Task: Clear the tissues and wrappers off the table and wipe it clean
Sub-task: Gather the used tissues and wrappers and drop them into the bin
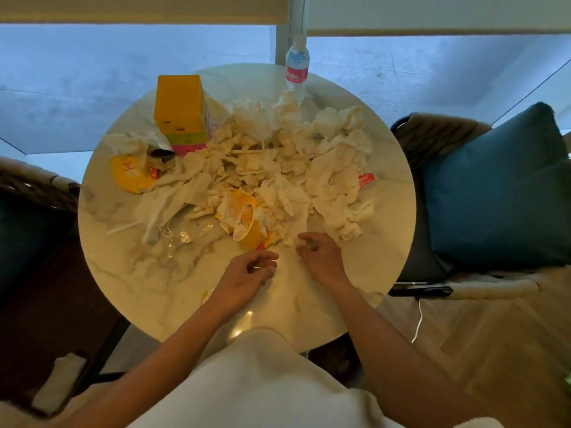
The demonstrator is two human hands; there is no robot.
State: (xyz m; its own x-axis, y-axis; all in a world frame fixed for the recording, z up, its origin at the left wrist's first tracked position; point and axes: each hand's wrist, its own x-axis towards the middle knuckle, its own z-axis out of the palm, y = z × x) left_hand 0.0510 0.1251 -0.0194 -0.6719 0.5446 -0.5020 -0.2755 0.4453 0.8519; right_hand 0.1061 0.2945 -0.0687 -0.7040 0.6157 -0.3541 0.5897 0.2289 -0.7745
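My left hand [247, 273] hung loosely curled, empty; right hand [321, 257] seemingly pinched tissues [278, 168]; careless sweeping risked toppling the bottle [297, 69].

Glossy marble-look table [129, 279] under crumpled paper tissues [272, 168], a clear plastic bottle [297, 67], matt cloth cushion [494, 193].

Round marble table [129, 273] is buried in crumpled tissues [278, 168] and yellow wrappers [247, 220]. Both hands hover near the pile's near edge, left hand [247, 273] loosely curled, right hand [321, 257] touching a tissue
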